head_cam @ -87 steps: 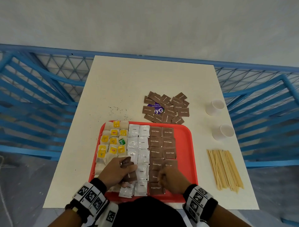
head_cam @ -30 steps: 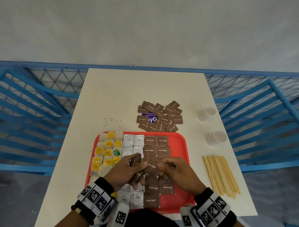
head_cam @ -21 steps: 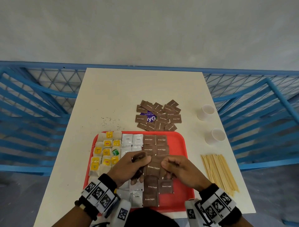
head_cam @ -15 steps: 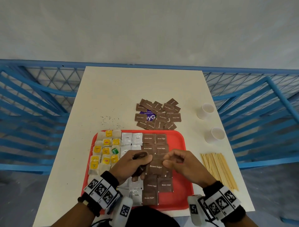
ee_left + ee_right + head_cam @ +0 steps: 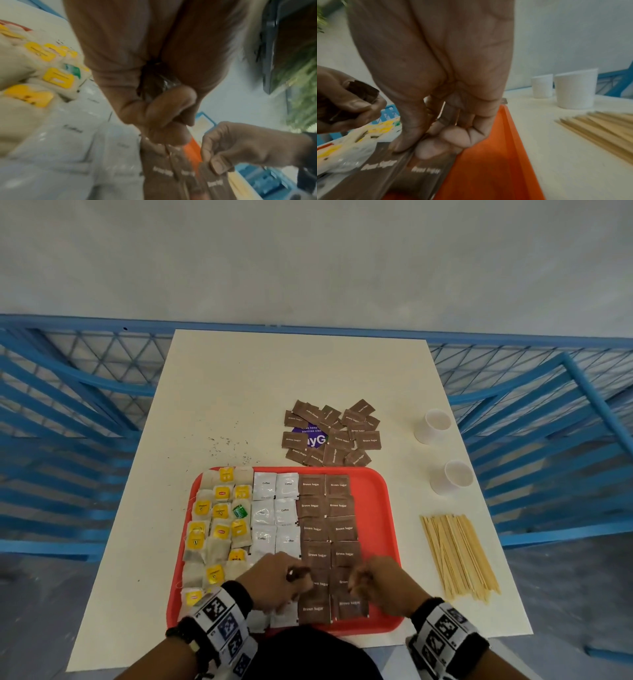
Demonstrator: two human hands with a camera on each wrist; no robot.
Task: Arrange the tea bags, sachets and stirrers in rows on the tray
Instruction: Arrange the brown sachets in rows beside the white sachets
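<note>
A red tray [image 5: 383, 508] holds columns of yellow-tagged tea bags [image 5: 219, 529], white coffee sachets [image 5: 274, 508] and brown sugar sachets [image 5: 325, 529]. My left hand [image 5: 298, 577] hovers over the tray's near part and grips a small stack of brown sachets [image 5: 154, 83], also seen as the brown sachets [image 5: 363, 90] in the right wrist view. My right hand [image 5: 359, 582] pinches the edge of one brown sugar sachet [image 5: 423, 169] lying in the right brown column, thumb [image 5: 406, 142] on top. Wooden stirrers [image 5: 459, 556] lie on the table right of the tray.
A loose pile of brown sachets [image 5: 335, 436] on a purple card sits behind the tray. Two white paper cups [image 5: 433, 424] [image 5: 450, 479] stand at the right. Dark crumbs [image 5: 226, 445] dot the table. Blue railings surround the white table [image 5: 274, 378].
Both hands have come back toward the tray's near edge. The sachet my right hand held up over the tray's middle now lies low in the right brown column.
</note>
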